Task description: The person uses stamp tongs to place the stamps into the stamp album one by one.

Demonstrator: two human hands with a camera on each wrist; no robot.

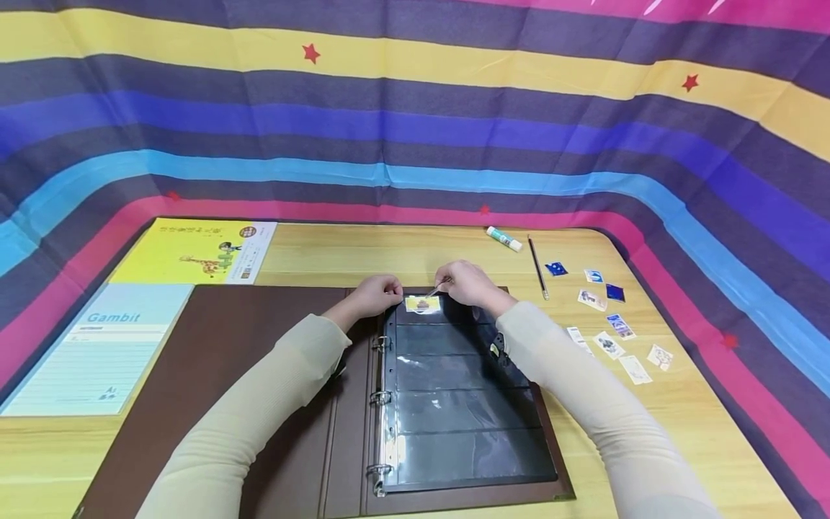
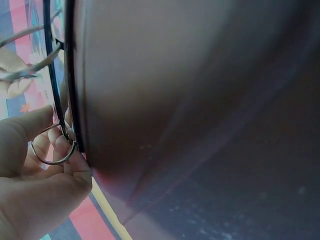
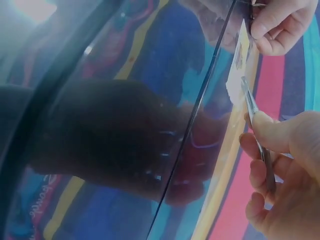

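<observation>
A brown ring-binder album (image 1: 272,346) lies spread on the table, with a black pocket page (image 1: 467,411) on its rings. My left hand (image 1: 376,295) pinches that page's upper left corner, beside the top ring (image 2: 55,155) in the left wrist view. Metal tweezers (image 3: 250,100) are gripped between my right thumb and fingers; the right hand (image 1: 468,283) is over the page's top edge. Their tips touch a yellow-and-white stamp (image 1: 423,304) at the top pocket row. Whether the stamp sits inside the pocket film, I cannot tell.
Several loose stamps (image 1: 609,344) lie to the right, near a pencil (image 1: 538,267) and a glue stick (image 1: 504,238). On the left are a yellow book (image 1: 175,252) and a pale blue notebook (image 1: 91,353). Striped cloth (image 1: 415,130) hangs behind the table.
</observation>
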